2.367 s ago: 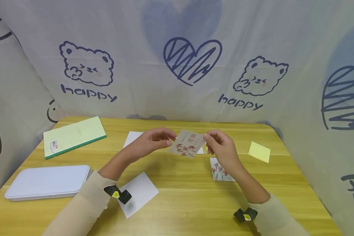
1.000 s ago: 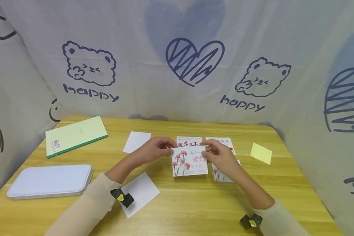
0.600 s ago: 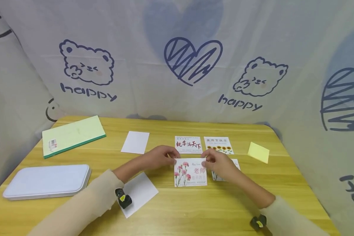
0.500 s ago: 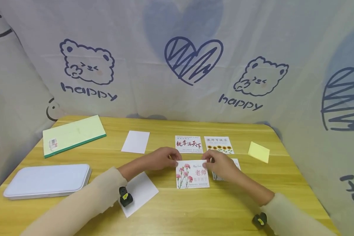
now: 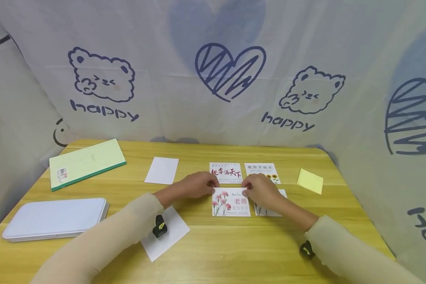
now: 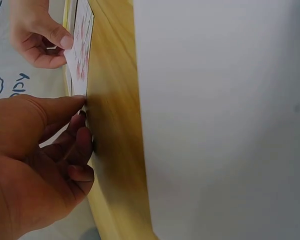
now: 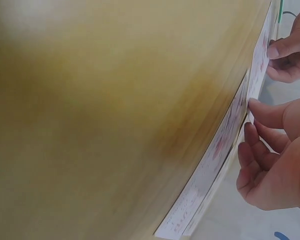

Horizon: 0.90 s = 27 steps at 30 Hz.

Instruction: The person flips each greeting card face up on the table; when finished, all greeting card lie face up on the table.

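A white greeting card printed with pink carnations and red characters (image 5: 230, 203) lies low over the table, face up, in the head view. My left hand (image 5: 198, 184) pinches its upper left corner. At the upper right corner, my right hand (image 5: 264, 191) pinches it with thumb and fingers. Just behind are a card with red calligraphy (image 5: 225, 173) and a sunflower card (image 5: 262, 169), partly covered by the right hand. That hand also hides much of a second carnation card (image 5: 260, 210). The right wrist view shows this second card (image 7: 205, 175) beside the held one, edge-on.
One blank white card (image 5: 161, 170) lies back left; another (image 5: 167, 236) is under my left wrist. A pale green pad (image 5: 86, 163) and a white flat case (image 5: 55, 219) occupy the left side. Yellow sticky notes (image 5: 310, 181) lie right. A printed curtain (image 5: 230, 126) stands behind the table.
Both hands have brought the carnation card from a tilt in the air down to lie level near the table. Over the last half second it has slid slightly away, towards the rear cards.
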Each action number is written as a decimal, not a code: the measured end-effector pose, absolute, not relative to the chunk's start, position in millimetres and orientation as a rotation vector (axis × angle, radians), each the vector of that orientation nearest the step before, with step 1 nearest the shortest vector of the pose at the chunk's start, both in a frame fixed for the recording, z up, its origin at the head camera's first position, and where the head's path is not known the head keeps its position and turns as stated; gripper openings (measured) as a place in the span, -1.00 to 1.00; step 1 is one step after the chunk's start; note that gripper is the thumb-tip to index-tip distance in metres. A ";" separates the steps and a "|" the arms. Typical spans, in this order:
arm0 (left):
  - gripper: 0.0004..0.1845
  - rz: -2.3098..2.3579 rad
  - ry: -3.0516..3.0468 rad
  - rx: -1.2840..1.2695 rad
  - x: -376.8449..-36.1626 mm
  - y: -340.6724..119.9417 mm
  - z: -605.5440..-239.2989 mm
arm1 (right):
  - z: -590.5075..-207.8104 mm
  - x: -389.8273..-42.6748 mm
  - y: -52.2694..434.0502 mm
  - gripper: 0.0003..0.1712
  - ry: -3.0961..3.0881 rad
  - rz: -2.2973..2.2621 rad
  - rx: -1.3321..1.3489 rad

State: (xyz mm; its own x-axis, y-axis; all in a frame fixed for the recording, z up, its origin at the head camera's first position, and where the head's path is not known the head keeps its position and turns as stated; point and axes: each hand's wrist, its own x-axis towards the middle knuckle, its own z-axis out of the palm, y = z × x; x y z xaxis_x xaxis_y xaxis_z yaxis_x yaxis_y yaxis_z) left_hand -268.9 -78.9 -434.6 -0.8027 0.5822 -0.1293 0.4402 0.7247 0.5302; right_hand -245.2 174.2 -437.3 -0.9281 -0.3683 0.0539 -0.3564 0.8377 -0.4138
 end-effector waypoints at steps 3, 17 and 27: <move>-0.88 0.666 2.661 0.814 -270.7 -77.4 -433.1 | -437.8 -247.9 174.7 -0.84 2.985 -0.658 -0.584; -0.87 0.605 2.730 0.784 -271.7 -84.3 -425.5 | -435.1 -248.2 165.3 -0.85 3.042 -0.678 -0.603; -0.75 0.763 2.808 0.737 -304.3 -158.2 -409.3 | -421.6 -271.2 128.3 -0.68 2.887 -1.067 -0.566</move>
State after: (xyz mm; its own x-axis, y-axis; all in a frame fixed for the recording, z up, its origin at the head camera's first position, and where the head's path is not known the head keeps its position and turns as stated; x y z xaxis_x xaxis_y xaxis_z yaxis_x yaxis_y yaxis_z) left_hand -304.3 -158.2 -409.3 -0.8701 0.4929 -0.0063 0.4219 0.7513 0.5075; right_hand -271.2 128.3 -421.6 -0.9345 -0.3377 0.1128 -0.3299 0.7019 -0.6313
